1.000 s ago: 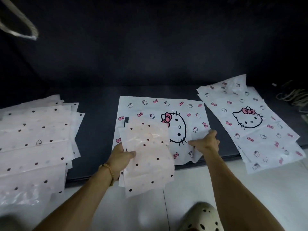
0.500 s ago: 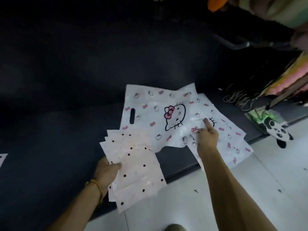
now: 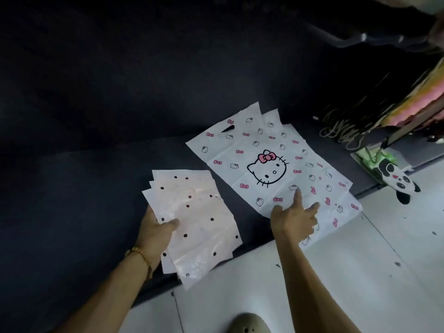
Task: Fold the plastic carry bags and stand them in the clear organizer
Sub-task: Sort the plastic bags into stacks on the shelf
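Several polka-dot bags (image 3: pixel 194 219), pale pink with dark spots, sit fanned in a loose sheaf in the left hand (image 3: pixel 155 233). That hand comes in low from the left with its palm under the sheaf and its thumb laid across the top, so its grip is clamped on the bags near their left edge; most of the sheaf sticks out to the right and towards the person, past the thumb. A beaded bracelet (image 3: pixel 140 254) circles the left wrist.

Just to the right, apart from the sheaf, lies a white cat-print bag (image 3: pixel 266 164) with a big cat face, a pink bow and small bows scattered over it, its cut-out handle at the far end. It lies flat and skewed on top of more bags of the same print, whose edges peek out at the far and right sides. The right hand (image 3: pixel 294 218) reaches forward over the near end of this pile, fingers spread and straight, forefinger pointing along the plastic; its grip is apart, holding nothing.

Both piles lie on a dark mat (image 3: pixel 84 188) spread on the white tiled floor (image 3: pixel 360 272). Off to the right are a panda-print bag (image 3: pixel 396 179) and a tangle of pale cords (image 3: pixel 341 131). A pale clog's toe (image 3: pixel 249 324) shows at the bottom edge.
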Motion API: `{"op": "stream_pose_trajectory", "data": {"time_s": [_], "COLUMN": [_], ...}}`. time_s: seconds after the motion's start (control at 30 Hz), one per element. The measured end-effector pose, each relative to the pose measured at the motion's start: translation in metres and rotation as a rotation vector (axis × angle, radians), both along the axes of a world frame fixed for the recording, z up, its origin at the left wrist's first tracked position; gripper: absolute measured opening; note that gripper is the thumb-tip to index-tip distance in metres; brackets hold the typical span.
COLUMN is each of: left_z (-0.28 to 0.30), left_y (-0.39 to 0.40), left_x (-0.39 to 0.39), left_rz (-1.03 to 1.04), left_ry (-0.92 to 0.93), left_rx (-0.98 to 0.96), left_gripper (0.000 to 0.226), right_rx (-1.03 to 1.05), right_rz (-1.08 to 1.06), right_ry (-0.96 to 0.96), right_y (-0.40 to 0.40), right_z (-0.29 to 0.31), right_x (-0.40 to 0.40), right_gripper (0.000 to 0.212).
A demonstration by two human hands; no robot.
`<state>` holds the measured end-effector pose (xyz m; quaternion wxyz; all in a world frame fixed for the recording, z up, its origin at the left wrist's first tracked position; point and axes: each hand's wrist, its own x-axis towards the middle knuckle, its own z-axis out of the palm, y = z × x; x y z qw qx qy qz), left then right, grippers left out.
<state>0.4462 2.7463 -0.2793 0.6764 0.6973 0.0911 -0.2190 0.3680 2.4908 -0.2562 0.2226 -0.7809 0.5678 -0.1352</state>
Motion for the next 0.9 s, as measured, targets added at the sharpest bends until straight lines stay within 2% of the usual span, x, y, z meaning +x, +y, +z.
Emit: {"op": "stream_pose_trajectory", "data": {"time_s": [0.07, 0.17, 0.23, 0.3, 0.43, 0.6, 0.67, 0.73, 0.83, 0.9], "left_z": [0.004, 0.004, 0.003, 0.002, 0.006, 0.019, 0.024, 0.029, 0.032, 0.031], "left_y": [0.017, 0.056, 0.08, 0.095, 0.101, 0.145, 0.185, 0.23, 0.301, 0.349], "left_x": [0.0, -0.003, -0.006, -0.005, 0.0, -0.016, -0.026, -0.034, -0.047, -0.053], "left_rz": [0.047, 0.075, 0.064, 0.052, -0.037, -0.077, -0.063, 0.012, 0.176, 0.288], "left_ry": [-0.011, -0.005, 0.002, -0.006, -0.044, 0.023, -0.008, -0.074, -0.143, -0.117], "left_rx": [0.004, 0.071, 0.126, 0.155, 0.233, 0.311, 0.368, 0.44, 0.63, 0.759], "left_gripper": [0.048, 0.048, 0.05, 0.051, 0.043, 0.031, 0.033, 0.029, 0.023, 0.031], "right_rx": [-0.111, -0.095, -0.148, -0.143, -0.122, -0.148, -0.241, -0.25, -0.096, 0.041], "right_rz": [0.181, 0.694, 1.075, 1.293, 1.328, 1.261, 1.21, 1.29, 1.5, 1.552], "right_ry": [-0.005, -0.068, -0.026, 0.072, 0.234, 0.343, 0.284, 0.164, 0.105, 0.126], "right_y": [0.04, 0.121, 0.171, 0.201, 0.209, 0.222, 0.247, 0.287, 0.367, 0.419], "right_z": [0.001, -0.008, -0.019, -0.032, -0.051, -0.035, -0.024, -0.017, -0.014, -0.017], "right_x": [0.003, 0.014, 0.016, 0.015, 0.007, 0.014, 0.017, 0.019, 0.019, 0.016], "right_gripper": [0.058, 0.048, 0.049, 0.052, 0.057, 0.058, 0.057, 0.056, 0.057, 0.06]}}
